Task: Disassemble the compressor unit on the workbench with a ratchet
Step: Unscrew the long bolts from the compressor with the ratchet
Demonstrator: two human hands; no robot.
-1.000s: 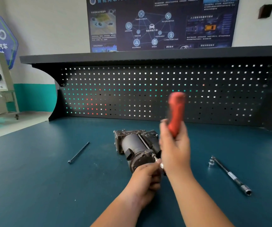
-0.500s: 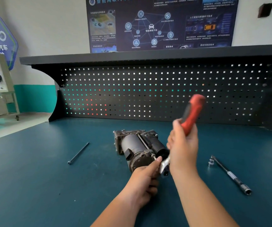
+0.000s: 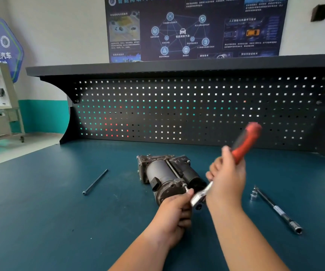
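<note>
Table (image 3: 40,212): dark blue top, with a perforated back panel (image 3: 196,106) standing along its rear edge.
Long bolt (image 3: 95,181): lay loose left of the table's middle, well apart from the unit.
Compressor unit (image 3: 165,177): lay on its side at mid-table, its motor end toward the near edge and a thin bolt end showing there.
Left hand (image 3: 174,214): at the unit's near end; grip curled and pinching the ratchet's metal head, thumb tip beside the bolt end.
Ratchet (image 3: 241,147): red handle blurred and slanting up toward the rear right corner, head low at the unit.
Right hand (image 3: 226,180): grip wrapped round the red handle.
Extension bar (image 3: 277,209): lay toward the right edge, a socket (image 3: 253,194) at its far end.
</note>
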